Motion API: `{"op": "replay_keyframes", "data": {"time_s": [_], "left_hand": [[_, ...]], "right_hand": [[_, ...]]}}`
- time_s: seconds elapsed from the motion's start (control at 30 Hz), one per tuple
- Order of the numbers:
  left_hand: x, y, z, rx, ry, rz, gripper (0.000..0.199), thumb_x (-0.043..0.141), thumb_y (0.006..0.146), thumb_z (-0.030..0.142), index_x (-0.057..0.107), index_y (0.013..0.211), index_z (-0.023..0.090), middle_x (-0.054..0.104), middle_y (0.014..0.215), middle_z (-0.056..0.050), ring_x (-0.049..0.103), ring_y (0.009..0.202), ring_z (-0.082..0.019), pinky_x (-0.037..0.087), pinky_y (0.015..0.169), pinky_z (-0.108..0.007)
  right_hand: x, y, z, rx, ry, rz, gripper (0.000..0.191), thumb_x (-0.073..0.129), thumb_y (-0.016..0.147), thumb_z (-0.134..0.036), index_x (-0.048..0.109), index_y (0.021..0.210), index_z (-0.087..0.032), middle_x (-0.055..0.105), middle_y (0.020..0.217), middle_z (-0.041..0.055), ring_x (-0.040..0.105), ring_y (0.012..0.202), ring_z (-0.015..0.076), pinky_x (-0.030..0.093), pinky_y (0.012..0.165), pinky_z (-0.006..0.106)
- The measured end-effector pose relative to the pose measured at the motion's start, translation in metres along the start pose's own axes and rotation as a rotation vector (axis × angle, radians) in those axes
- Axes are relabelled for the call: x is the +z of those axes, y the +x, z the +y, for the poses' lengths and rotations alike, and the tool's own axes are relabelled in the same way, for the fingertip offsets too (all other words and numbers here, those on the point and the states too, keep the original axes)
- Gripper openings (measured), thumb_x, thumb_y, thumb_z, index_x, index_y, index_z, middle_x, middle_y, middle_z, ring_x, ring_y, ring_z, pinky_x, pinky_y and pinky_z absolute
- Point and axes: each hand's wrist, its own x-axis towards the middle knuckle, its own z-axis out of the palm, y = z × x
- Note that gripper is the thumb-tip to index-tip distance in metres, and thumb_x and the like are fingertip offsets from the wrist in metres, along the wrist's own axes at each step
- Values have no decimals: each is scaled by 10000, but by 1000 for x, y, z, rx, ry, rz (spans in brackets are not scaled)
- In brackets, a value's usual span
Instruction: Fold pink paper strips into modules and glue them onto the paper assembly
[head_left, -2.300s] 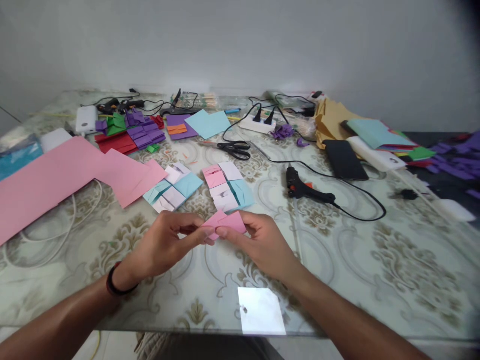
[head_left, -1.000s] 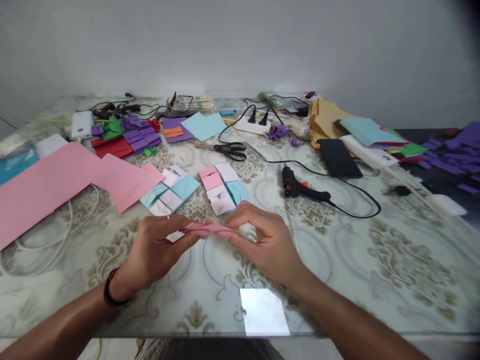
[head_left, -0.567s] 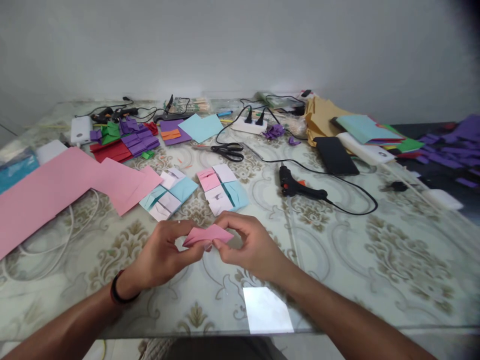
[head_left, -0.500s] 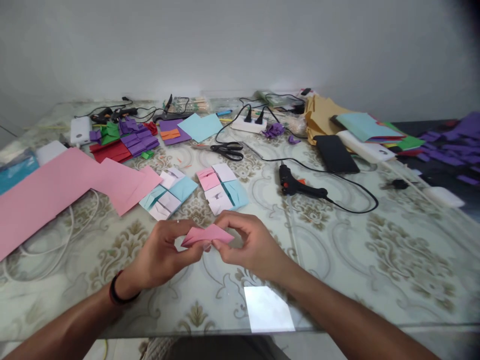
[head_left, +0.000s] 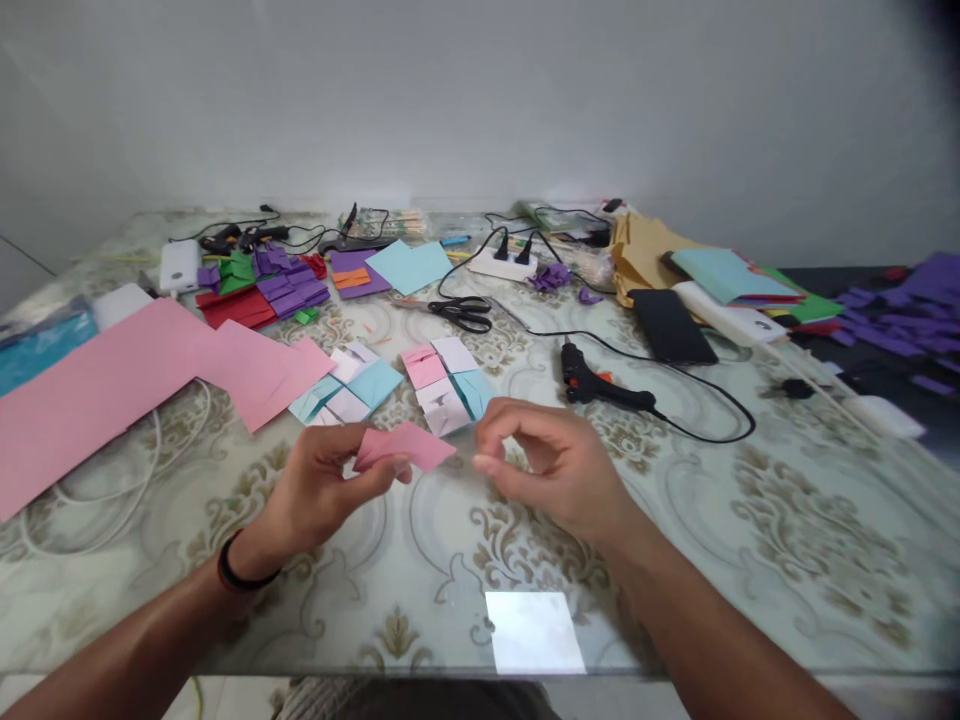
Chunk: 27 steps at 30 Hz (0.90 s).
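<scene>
Pinched in my left hand [head_left: 322, 485] is a folded pink paper piece [head_left: 420, 447], its free corner pointing right. My right hand [head_left: 559, 465] hangs just right of that corner, apart from the paper, with thumb and fingers curved and a gap between them. Behind the hands lie two folded paper squares: a blue-and-white one [head_left: 379, 385] and a pink, white and blue one [head_left: 442, 405], partly behind my right fingers. Large pink sheets [head_left: 127, 370] overlap at the left.
A black glue gun [head_left: 604, 388] with its cable lies right of centre. Farther back are black-handled scissors [head_left: 465, 312], a white power strip [head_left: 504, 265], a black phone-like slab [head_left: 673, 326] and a stack of coloured paper [head_left: 731, 275]. A white cable [head_left: 154, 460] loops at the left.
My right hand has let go of the pink paper and moved right, away from it. My left hand keeps its hold, and the paper is turned slightly. The view has shifted a little.
</scene>
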Motion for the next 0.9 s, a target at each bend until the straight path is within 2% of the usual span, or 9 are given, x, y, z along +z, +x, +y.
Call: {"op": "replay_keyframes", "data": {"time_s": [0.1, 0.2, 0.33, 0.43, 0.5, 0.57, 0.67, 0.77, 0.9], "left_hand": [[-2, 1, -1, 23, 61, 37, 226, 709, 956, 344, 801, 824, 186, 774, 757, -35, 636, 643, -150, 462, 604, -271], [1, -1, -4, 84, 143, 13, 152, 714, 962, 322, 805, 900, 217, 798, 816, -12, 684, 681, -143, 492, 637, -261], [8, -5, -11, 119, 121, -14, 78, 734, 947, 237, 784, 1004, 255, 814, 911, 0, 751, 793, -154, 554, 721, -248], [9, -7, -15, 116, -70, -21, 461, 726, 942, 179, 623, 1372, 309, 798, 1123, -38, 769, 973, -191, 605, 879, -303], [8, -6, -14, 134, -175, -16, 632, 708, 946, 154, 472, 1503, 338, 755, 1245, -62, 754, 1049, -204, 610, 941, -348], [6, -5, -11, 206, -130, 8, 525, 704, 940, 135, 558, 1409, 322, 750, 1230, -56, 743, 1055, -199, 603, 938, -335], [5, -3, -5, 319, 58, 30, 223, 679, 939, 92, 695, 1096, 250, 776, 1045, -33, 740, 984, -177, 580, 874, -284], [8, -3, -2, 290, 115, 3, 162, 665, 946, 85, 685, 1032, 221, 773, 947, -25, 735, 863, -151, 564, 780, -259], [14, -6, -3, 204, 63, -46, 83, 703, 936, 149, 677, 992, 205, 733, 869, -9, 682, 774, -138, 533, 720, -256]], "right_hand": [[-5, 0, 1, -16, -10, 73, 106, 734, 911, -172, 656, 868, -230, 629, 851, -1, 597, 820, 167, 471, 772, 322], [1, 0, 1, 21, -87, 7, 207, 808, 860, -196, 682, 1020, -235, 676, 969, 17, 637, 887, 176, 504, 830, 334], [12, 1, 1, -98, -122, -18, 116, 777, 885, -123, 715, 926, -211, 715, 881, 15, 672, 811, 151, 529, 774, 303], [12, 2, 1, -230, -141, 31, 138, 739, 892, -64, 729, 910, -200, 729, 866, 32, 685, 808, 153, 541, 745, 298], [10, 2, 0, -284, -181, 47, 168, 717, 884, -36, 734, 929, -196, 732, 895, 48, 691, 845, 166, 547, 754, 308], [9, 2, -2, -312, -224, 46, 198, 689, 874, -10, 728, 935, -194, 726, 909, 56, 686, 856, 172, 548, 759, 318], [11, 0, -4, -318, -259, 27, 195, 684, 865, -17, 708, 950, -191, 718, 911, 60, 678, 857, 179, 546, 760, 328], [18, -1, -5, -232, -249, 10, 134, 719, 873, -79, 693, 942, -191, 707, 895, 50, 674, 833, 174, 540, 741, 314], [26, -3, -2, -48, -202, -8, 113, 706, 875, -105, 664, 840, -204, 676, 803, -4, 633, 730, 137, 500, 674, 272]]}}
